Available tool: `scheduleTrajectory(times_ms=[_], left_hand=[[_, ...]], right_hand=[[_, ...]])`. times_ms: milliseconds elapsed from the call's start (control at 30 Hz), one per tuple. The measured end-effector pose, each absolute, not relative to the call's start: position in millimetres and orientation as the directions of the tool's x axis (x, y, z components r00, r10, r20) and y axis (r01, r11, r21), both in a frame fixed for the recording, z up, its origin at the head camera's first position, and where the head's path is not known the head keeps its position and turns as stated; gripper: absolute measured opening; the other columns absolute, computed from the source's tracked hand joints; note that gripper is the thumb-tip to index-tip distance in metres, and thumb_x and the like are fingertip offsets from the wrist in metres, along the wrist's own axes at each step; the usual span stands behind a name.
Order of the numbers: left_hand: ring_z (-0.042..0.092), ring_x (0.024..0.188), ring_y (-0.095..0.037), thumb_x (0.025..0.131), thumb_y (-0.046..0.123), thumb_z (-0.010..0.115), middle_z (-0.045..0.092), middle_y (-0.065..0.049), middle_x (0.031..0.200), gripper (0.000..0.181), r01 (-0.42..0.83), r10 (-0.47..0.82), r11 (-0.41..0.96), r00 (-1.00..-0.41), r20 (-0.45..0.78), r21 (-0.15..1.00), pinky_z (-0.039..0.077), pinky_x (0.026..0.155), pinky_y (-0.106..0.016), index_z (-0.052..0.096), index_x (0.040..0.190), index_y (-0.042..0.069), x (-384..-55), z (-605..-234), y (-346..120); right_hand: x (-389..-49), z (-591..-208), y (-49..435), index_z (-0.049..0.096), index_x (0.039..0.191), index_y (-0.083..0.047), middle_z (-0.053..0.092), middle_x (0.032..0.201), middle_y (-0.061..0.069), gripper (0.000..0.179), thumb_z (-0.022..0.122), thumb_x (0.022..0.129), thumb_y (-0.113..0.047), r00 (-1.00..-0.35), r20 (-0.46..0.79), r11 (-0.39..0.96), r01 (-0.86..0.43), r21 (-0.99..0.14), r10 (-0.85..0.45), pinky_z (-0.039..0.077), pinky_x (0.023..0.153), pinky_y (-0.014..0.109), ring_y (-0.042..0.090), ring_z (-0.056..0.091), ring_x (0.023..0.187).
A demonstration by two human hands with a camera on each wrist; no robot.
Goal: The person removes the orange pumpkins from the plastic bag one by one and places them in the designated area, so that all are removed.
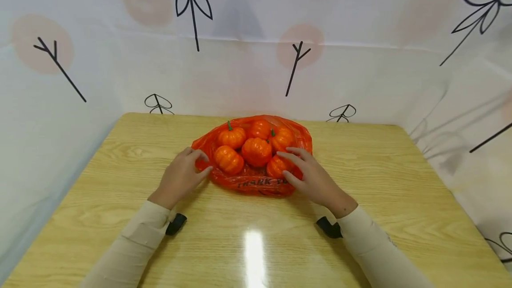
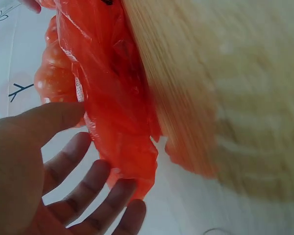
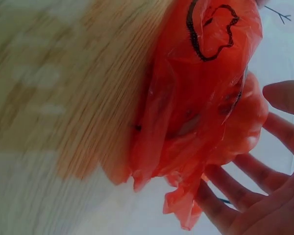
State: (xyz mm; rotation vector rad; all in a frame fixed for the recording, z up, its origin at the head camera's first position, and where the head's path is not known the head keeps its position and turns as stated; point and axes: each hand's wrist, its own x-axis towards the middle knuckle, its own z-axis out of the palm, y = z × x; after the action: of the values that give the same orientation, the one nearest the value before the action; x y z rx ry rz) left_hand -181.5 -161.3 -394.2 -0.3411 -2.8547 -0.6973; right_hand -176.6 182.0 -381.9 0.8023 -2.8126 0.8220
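An orange-red plastic bag [image 1: 256, 184] with dark lettering lies spread on the table. Several small orange toy pumpkins [image 1: 256, 151] sit in a cluster on it, some with green stems. At the bag's left edge is my left hand [image 1: 180, 176], its thumb and fingers spread apart. The left wrist view shows these fingertips [image 2: 125, 187] right at the crumpled bag film. Over the bag's right side reaches my right hand [image 1: 314, 180], fingers loosely bent and parted beside the lower right pumpkin [image 1: 277, 166]. In the right wrist view its fingers overlap the bag's edge [image 3: 183, 200].
The wooden table [image 1: 120, 181] extends around the bag, with a bright glare strip toward the front. Behind and at the sides hangs a white cloth [image 1: 240, 74] printed with dark leaf and twig drawings. A black wrist mount [image 1: 176, 224] shows at the left cuff.
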Motion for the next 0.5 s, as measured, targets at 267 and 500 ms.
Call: scheduleTrajectory(times_ms=[267, 500], left_hand=[[0.060, 0.087, -0.025, 0.088, 0.032, 0.075, 0.063, -0.009, 0.101, 0.026, 0.232, 0.200, 0.869, -0.973, 0.120, 0.437, 0.052, 0.080, -0.044, 0.069, 0.099, 0.010, -181.8, -402.5, -163.2], [0.057, 0.083, -0.021, 0.088, 0.031, 0.074, 0.064, -0.006, 0.095, 0.022, 0.237, 0.215, 0.856, -0.971, 0.102, 0.460, 0.049, 0.075, -0.039, 0.069, 0.097, 0.011, -183.4, -405.2, -165.0]], right_hand=[[-178.4, -387.4, 184.2, 0.053, 0.143, -0.018, 0.044, 0.148, 0.013, 0.053, 0.070, 0.094, -0.026, -0.848, 0.235, 0.734, -0.530, -0.424, -0.476, 0.050, 0.099, 0.052, 0.037, 0.058, 0.124], [-179.4, -387.4, 184.0, 0.050, 0.142, -0.015, 0.040, 0.153, 0.011, 0.055, 0.072, 0.092, -0.023, -0.838, 0.239, 0.729, -0.544, -0.414, -0.490, 0.050, 0.101, 0.049, 0.035, 0.057, 0.127]])
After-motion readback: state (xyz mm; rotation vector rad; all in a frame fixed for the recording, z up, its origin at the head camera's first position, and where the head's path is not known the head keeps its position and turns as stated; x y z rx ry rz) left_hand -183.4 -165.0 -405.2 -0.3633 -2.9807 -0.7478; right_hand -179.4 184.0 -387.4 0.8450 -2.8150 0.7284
